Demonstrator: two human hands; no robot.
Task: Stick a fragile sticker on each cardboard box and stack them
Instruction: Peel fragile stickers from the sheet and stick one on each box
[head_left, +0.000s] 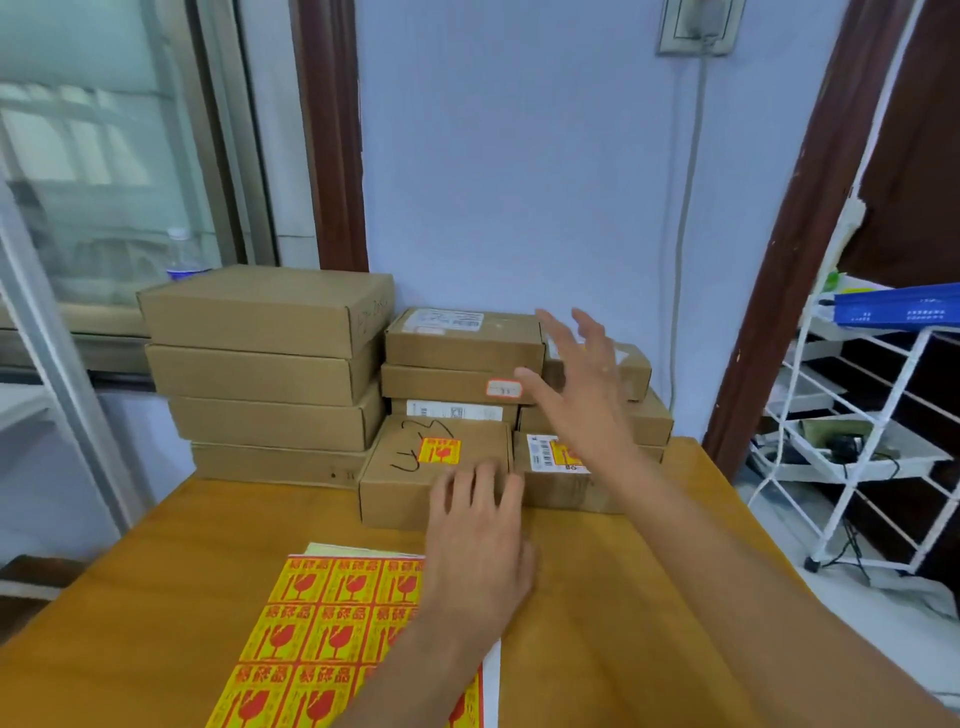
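Yellow-and-red sticker sheet (317, 634), brown boxes (265, 358)

Stickered box (415, 478) flat on table; sticker sheet (322, 639) nearer.

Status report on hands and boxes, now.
Left hand open, fingertips on stickered box. Right hand open, raised before the rear stack. Sticker sheet on table. Nothing blocking.

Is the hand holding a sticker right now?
No, the right hand is spread open in the air and the left hand lies flat against the front box.
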